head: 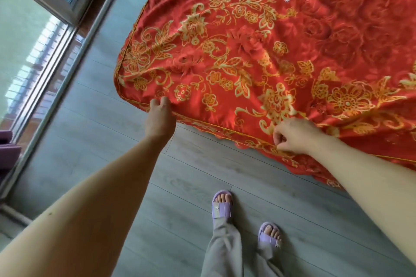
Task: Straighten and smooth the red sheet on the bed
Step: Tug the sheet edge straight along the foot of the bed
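Observation:
The red sheet (258,47), printed with gold flowers, covers the bed and fills the upper right of the head view. Shallow wrinkles run across it near the foot edge, and its piped hem hangs over that edge. My left hand (160,117) pinches the hem close to the bed's left corner. My right hand (295,136) is closed on the hem further right, thumb and fingers gripping the fabric. Both arms reach forward from the bottom of the view.
Grey wood-look floor (117,159) lies between me and the bed. A sliding glass door with a metal frame (56,56) runs along the left. My feet in purple slippers (221,206) stand just short of the bed's edge.

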`<state>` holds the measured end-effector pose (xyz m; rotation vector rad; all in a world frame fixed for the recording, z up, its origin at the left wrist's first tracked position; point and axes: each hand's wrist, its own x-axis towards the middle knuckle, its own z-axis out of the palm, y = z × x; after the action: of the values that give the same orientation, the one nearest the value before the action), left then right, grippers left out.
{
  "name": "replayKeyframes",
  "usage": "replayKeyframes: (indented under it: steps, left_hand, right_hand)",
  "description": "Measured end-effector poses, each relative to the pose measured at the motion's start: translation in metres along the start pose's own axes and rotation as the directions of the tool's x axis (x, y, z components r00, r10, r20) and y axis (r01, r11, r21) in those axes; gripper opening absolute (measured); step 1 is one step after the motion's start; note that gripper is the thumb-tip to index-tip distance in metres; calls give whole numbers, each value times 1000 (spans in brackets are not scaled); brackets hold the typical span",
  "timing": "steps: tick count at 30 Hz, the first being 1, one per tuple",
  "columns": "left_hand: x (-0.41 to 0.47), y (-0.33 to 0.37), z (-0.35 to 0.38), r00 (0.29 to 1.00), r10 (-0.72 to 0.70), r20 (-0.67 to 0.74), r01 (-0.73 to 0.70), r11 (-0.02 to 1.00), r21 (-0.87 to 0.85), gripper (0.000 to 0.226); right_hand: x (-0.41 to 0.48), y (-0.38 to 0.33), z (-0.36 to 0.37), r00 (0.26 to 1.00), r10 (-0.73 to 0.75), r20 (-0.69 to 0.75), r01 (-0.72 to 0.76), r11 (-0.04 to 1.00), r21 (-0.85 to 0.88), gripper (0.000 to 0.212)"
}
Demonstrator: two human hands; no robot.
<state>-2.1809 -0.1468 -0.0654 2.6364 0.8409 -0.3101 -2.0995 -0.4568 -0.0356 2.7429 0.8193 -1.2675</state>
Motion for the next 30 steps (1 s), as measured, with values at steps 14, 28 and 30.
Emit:
replayKeyframes:
  steps: [14,28,30]
  left_hand:
    - [62,-44,-46,980,-30,-196,30,1000,-1,19]
    - [159,-71,-86,971,-106,-216,95,994,-61,21]
    - [178,-67,-85,968,-118,-223,114,993,-33,24]
  right_hand:
    - [52,-72,-36,954,-35,-297,124,950,285,9]
    - [180,-122,-125,908,76,-411,7,980,197,54]
    - [199,-122,-136,892,80,-446,-5,986,166,56]
